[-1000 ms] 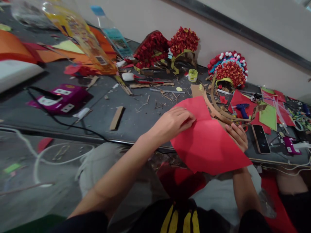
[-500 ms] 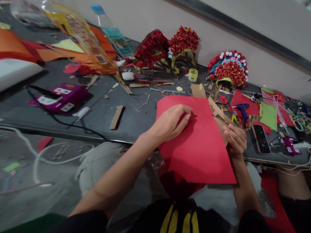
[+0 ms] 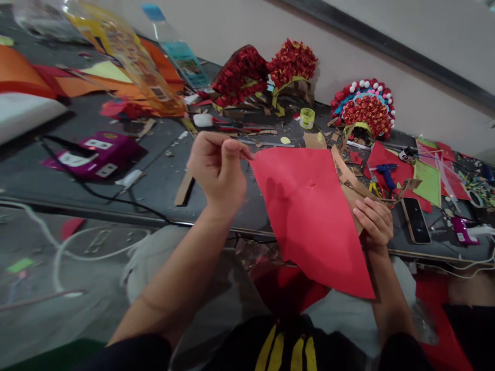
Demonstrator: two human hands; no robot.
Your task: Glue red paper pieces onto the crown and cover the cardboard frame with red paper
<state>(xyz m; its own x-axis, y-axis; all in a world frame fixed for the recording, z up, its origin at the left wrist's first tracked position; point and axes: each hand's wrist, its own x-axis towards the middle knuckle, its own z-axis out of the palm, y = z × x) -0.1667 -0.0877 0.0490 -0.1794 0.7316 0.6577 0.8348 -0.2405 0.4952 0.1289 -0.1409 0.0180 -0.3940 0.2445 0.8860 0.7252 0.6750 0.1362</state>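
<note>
Black top (image 3: 235, 348) with short black sleeves (image 3: 149, 350); yellow elongated shapes (image 3: 297, 353) on its front; loose light grey trousers (image 3: 154, 263); both hands bare.

Far left: large bottle (image 3: 133, 64), seemingly holding orange liquid, near blue-capped bottle (image 3: 186, 62). Nearer, purple power strip (image 3: 96, 155) with black cable (image 3: 104, 196) trailing across dark table (image 3: 158, 175). Far side, by wall (image 3: 247, 26): red ruffled pieces (image 3: 294, 63), beaded fan-shaped piece (image 3: 365, 109) farther right. Near right: phone (image 3: 416, 220), screen up; second purple strip (image 3: 461, 230) beyond, white plug (image 3: 481, 231) attached. White cable (image 3: 58, 257) looped on floor, near left.
</note>
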